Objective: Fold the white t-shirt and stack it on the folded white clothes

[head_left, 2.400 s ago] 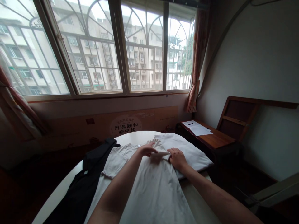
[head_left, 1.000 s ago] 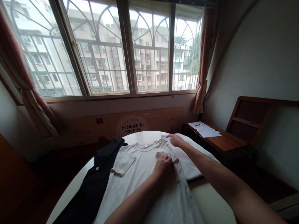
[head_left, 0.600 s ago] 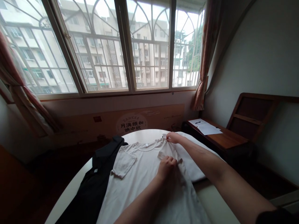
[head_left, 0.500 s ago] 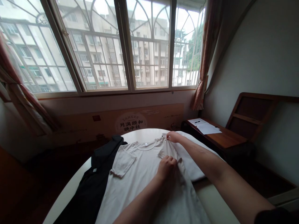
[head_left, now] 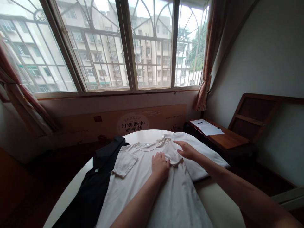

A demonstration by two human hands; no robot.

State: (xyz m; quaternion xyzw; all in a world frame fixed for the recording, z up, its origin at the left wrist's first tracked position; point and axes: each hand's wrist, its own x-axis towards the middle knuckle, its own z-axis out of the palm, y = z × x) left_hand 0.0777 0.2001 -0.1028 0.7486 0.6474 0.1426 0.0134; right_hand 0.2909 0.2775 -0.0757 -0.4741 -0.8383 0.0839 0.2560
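A white short-sleeved T-shirt (head_left: 133,196) lies spread on a round white table (head_left: 225,202), its neckline toward the window. Both of its sleeves are turned in over the front. My left hand (head_left: 161,165) rests flat on the shirt's chest, beside the right-hand sleeve, with fingers stretched out. Over that shoulder and sleeve, my right hand (head_left: 186,149) is open, thumb and fingers apart, at the shirt's edge; whether it touches the cloth I cannot tell. Neither hand grips anything.
Dark clothing (head_left: 87,186) lies along the table's left side. A folded white garment (head_left: 201,158) sits partly under the shirt on the right. Beyond it stands a wooden side table (head_left: 234,137) with papers (head_left: 209,128) and a pen. A printed cardboard panel (head_left: 106,122) leans below the window.
My left hand has let go of the sleeve, moved slightly left and flattened on the shirt. The right hand has released the shoulder and shifted right and nearer. The right-hand sleeve now lies flatter.
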